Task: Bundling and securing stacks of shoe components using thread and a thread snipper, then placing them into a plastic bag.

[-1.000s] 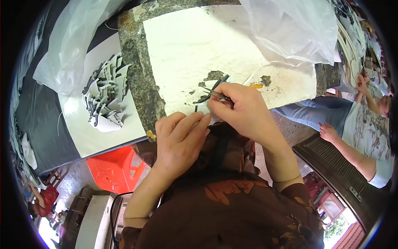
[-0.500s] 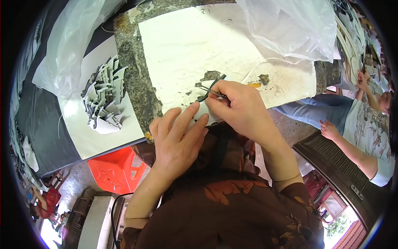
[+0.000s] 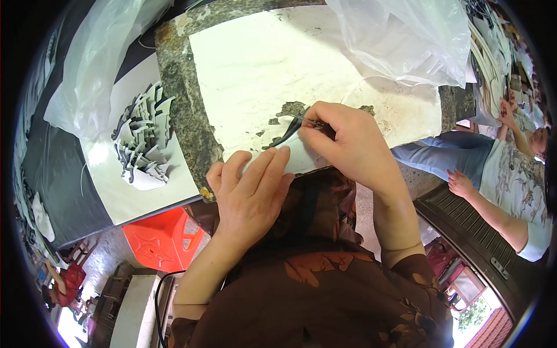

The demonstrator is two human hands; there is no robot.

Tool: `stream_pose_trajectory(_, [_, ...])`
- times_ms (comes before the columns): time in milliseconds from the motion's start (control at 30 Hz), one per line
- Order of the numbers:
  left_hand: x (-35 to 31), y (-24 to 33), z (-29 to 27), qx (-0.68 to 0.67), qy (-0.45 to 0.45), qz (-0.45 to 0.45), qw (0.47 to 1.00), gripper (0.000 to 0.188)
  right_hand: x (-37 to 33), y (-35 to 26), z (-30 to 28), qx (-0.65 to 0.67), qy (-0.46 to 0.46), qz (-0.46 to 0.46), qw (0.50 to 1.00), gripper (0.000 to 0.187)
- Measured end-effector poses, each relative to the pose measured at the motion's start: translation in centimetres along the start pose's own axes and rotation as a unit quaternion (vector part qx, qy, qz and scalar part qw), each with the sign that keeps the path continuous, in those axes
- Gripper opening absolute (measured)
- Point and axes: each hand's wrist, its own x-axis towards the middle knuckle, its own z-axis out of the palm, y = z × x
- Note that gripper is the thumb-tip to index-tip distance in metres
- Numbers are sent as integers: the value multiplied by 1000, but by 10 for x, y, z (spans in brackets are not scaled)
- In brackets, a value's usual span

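My right hand (image 3: 346, 139) pinches a slim pointed metal tool (image 3: 299, 118); my fingers cover much of it, so its exact kind cannot be made out. Its tip lies over a white piece (image 3: 301, 152) with a curved black edge (image 3: 288, 134), close to the front of the worn white work surface (image 3: 267, 64). My left hand (image 3: 250, 188) lies with fingers stretched out, fingertips resting on the left part of that piece. The piece is partly hidden under both hands.
Several white and grey cut pieces with dark edges (image 3: 142, 139) stand bunched on a white sheet (image 3: 110, 197) at left. Clear plastic bags (image 3: 412, 40) lie at far right and far left. A red stool (image 3: 154, 240) stands below. A person (image 3: 499, 180) is at right.
My right hand has shifted slightly right with the metal tool. More of the black edge and white piece shows. My left fingers have drawn closer together.
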Motion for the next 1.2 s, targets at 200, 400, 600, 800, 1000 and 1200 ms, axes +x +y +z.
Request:
stream_pose_trajectory(200, [0,4,1,0,-6,-20,1000,47,1,3,-1,9,-10,8,1000,15])
stream_pose_trajectory(400, [1,6,1,11,-16,-23,1000,46,1,5,1,5,7,-20,1000,16])
stream_pose_trajectory(600, [4,9,0,13,-17,-24,999,46,1,4,2,-13,14,-19,1000,16])
stream_pose_trajectory(800, [8,11,3,21,-10,-21,1000,44,7,9,-2,6,27,-25,999,19])
stream_pose_trajectory(1000, [15,12,4,39,-7,-3,999,42,12,10,-7,4,17,-11,1000,22])
stream_pose_trajectory(1200, [20,14,3,41,-12,-1,999,42,12,10,-12,-3,9,17,1000,23])
